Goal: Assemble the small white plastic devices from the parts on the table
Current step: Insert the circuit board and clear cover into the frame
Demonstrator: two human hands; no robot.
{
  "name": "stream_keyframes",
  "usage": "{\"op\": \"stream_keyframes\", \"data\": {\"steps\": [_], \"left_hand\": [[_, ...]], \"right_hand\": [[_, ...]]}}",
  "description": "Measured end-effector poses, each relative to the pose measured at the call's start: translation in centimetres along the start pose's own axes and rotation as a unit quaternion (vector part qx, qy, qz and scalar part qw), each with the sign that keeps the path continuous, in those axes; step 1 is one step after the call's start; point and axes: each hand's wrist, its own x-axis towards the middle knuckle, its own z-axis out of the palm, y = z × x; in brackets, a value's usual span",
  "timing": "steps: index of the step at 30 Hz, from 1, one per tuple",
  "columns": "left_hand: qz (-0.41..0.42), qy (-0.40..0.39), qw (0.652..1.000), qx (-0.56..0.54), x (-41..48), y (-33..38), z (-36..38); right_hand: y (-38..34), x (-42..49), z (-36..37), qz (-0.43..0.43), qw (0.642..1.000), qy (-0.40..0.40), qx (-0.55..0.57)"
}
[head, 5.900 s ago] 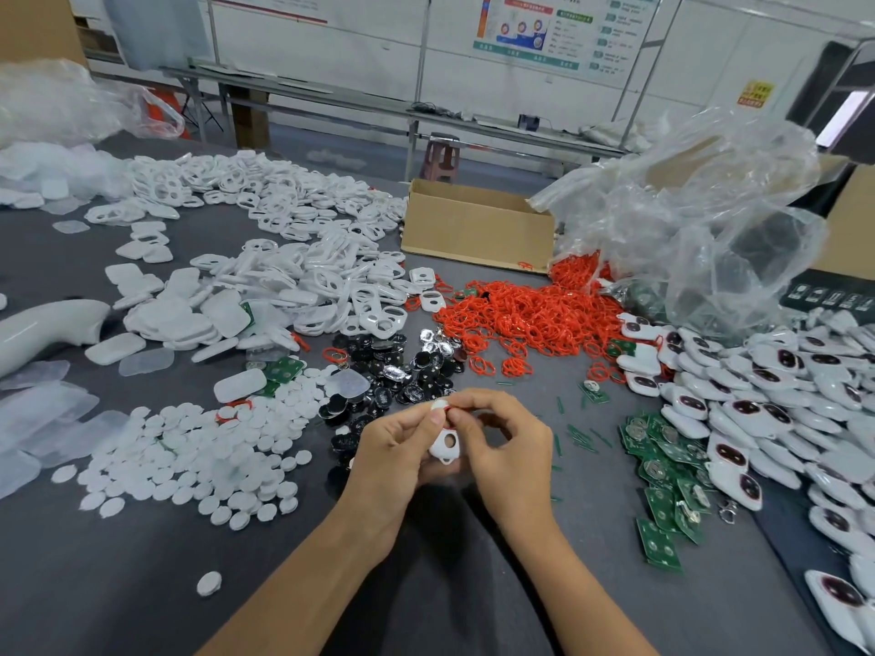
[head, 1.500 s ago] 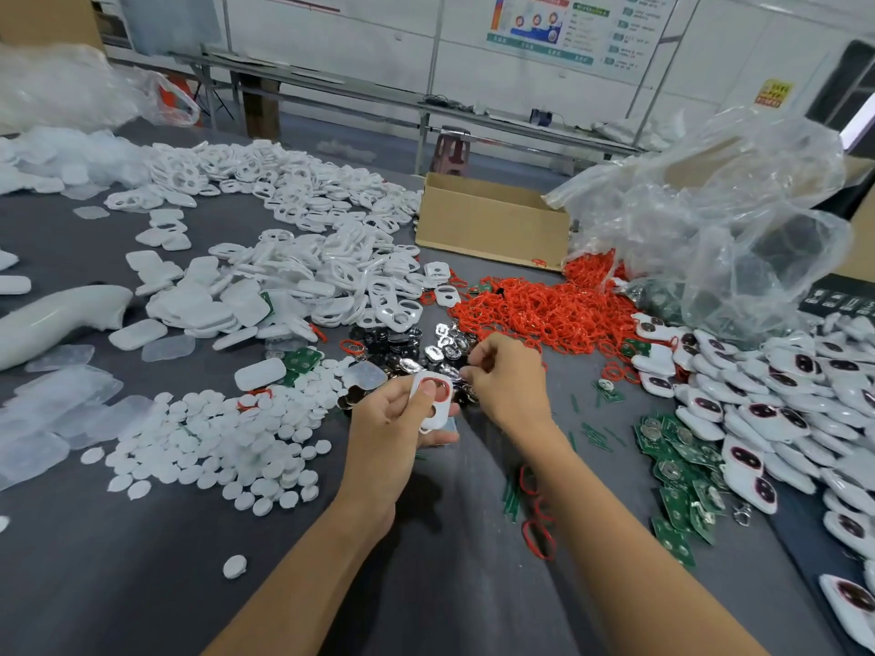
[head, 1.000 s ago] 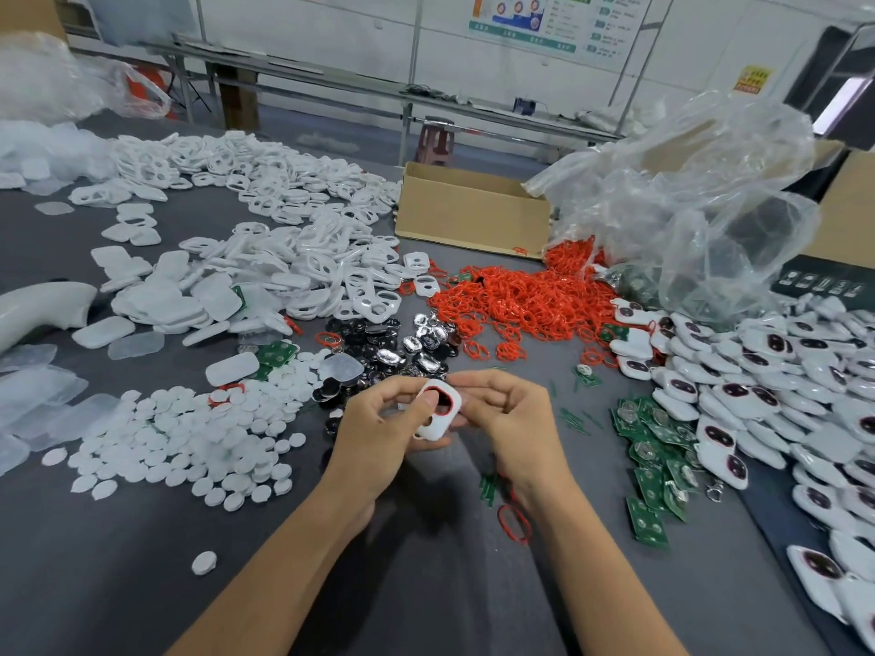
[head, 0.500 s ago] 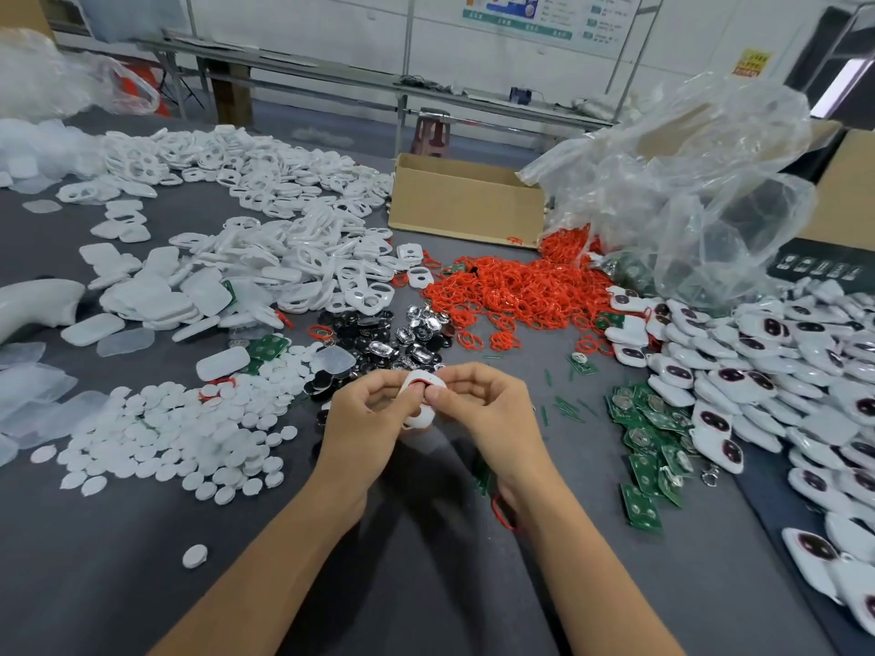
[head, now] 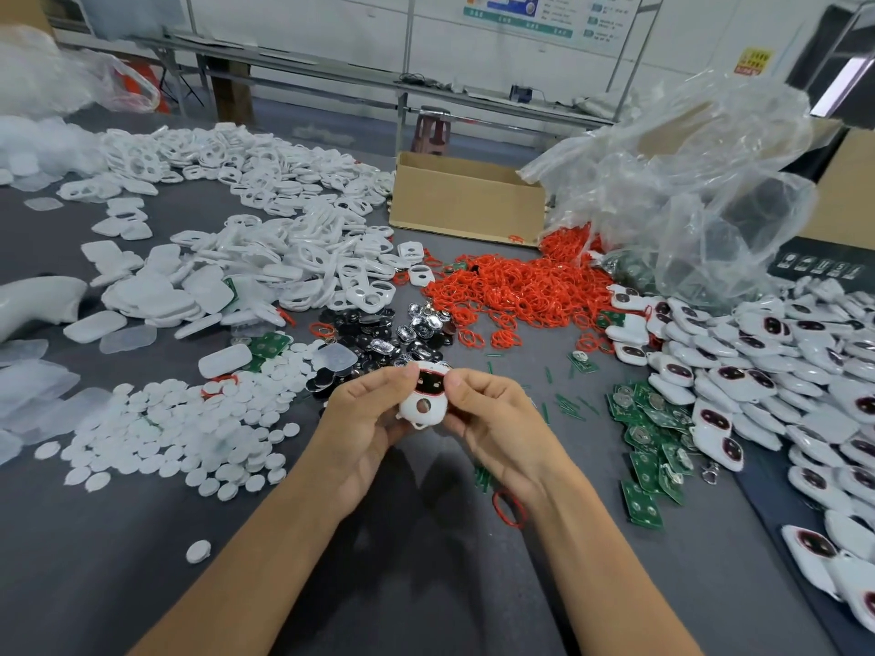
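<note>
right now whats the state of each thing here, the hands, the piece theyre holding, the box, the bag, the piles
left hand: closed on the white shell
right hand: closed on the white shell, thumb on top
white shell: held off the table, red ring and dark insert seated, lower hole empty
cardboard box: open
plastic bag: open, crumpled
red rings: loose heap
white discs: spread flat
finished units: piled at right

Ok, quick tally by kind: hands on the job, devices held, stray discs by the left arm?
Hands: 2, left hand and right hand
Device, held by both: 1
Stray disc: 1
Total: 4
</note>
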Motion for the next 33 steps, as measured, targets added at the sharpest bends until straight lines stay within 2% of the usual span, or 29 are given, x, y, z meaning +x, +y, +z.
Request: {"op": "stream_keyframes", "data": {"steps": [3,6,8,10,12,14,16,19,22,25,28,30,33], "left_hand": [[0.046,0.053,0.997,0.035,-0.1,-0.5,0.5],[0.114,0.161,0.968,0.154,-0.2,-1.2,0.7],[0.106,0.152,0.970,0.156,-0.3,-1.3,0.8],[0.081,0.108,0.982,0.129,-0.5,-1.2,0.9],[0.062,0.083,0.988,0.112,-0.4,-1.2,1.1],[0.046,0.081,0.990,0.106,-0.4,-1.1,1.1],[0.034,0.084,0.991,0.098,-0.3,-1.0,0.9],[0.024,0.088,0.991,0.094,-0.2,-0.9,0.7],[0.032,0.100,0.987,0.124,-0.1,-1.3,0.7],[0.038,0.121,0.979,0.162,0.1,-1.6,0.8],[0.051,0.121,0.968,0.212,-0.2,-1.8,1.1],[0.067,0.106,0.961,0.247,-0.3,-2.0,1.1],[0.092,0.100,0.941,0.311,-0.2,-2.0,1.3]], "right_hand": [[-0.1,-0.2,0.3,-0.037,0.999,0.026,-0.010],[-0.3,-0.5,0.4,-0.137,0.974,0.085,-0.161],[-0.1,-0.5,0.4,-0.198,0.934,0.105,-0.279],[0.3,-0.5,0.6,-0.248,0.884,0.108,-0.381],[0.7,-0.5,0.7,-0.266,0.839,0.115,-0.461],[0.7,-0.5,0.8,-0.259,0.821,0.111,-0.496],[0.4,-0.7,0.8,-0.238,0.819,0.094,-0.514],[0.2,-0.8,0.8,-0.197,0.845,0.083,-0.491],[0.0,-0.8,0.9,-0.183,0.892,0.091,-0.402],[-0.2,-0.7,0.7,-0.194,0.917,0.131,-0.322],[-0.5,-0.4,0.6,-0.216,0.906,0.185,-0.314],[-1.0,0.2,1.4,-0.220,0.885,0.192,-0.363],[-1.9,1.9,3.8,-0.190,0.832,0.093,-0.514]]}}
